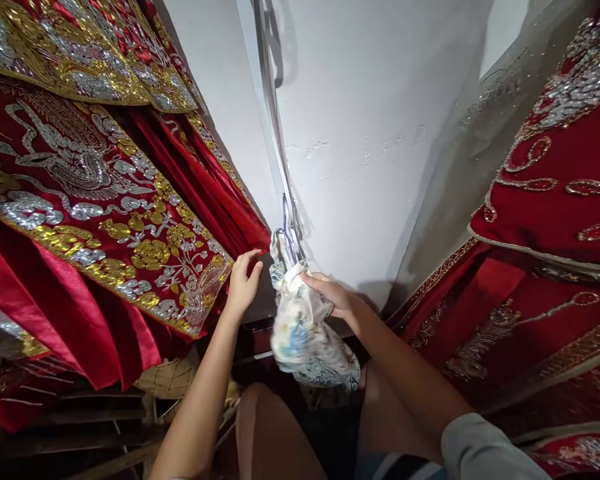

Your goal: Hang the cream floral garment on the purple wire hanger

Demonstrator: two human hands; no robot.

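Note:
A white floral cloth pouch hangs by thin dark blue cords at the wall, its top gathered and its lower part slightly blurred. My right hand grips it near the gathered neck, thumb across the front, other fingers mostly hidden behind. Left of the pouch and apart from it is my left hand, with thumb and index finger apart and nothing visible between them. Its fingertips are close to the lower corner of a red satin cloth; whether they touch it I cannot tell.
Red embroidered garments with gold and silver sequins hang at the left. More red beaded garments hang at the right. A pale strip runs down the white wall. Wooden slats and a woven basket-like thing are low at left.

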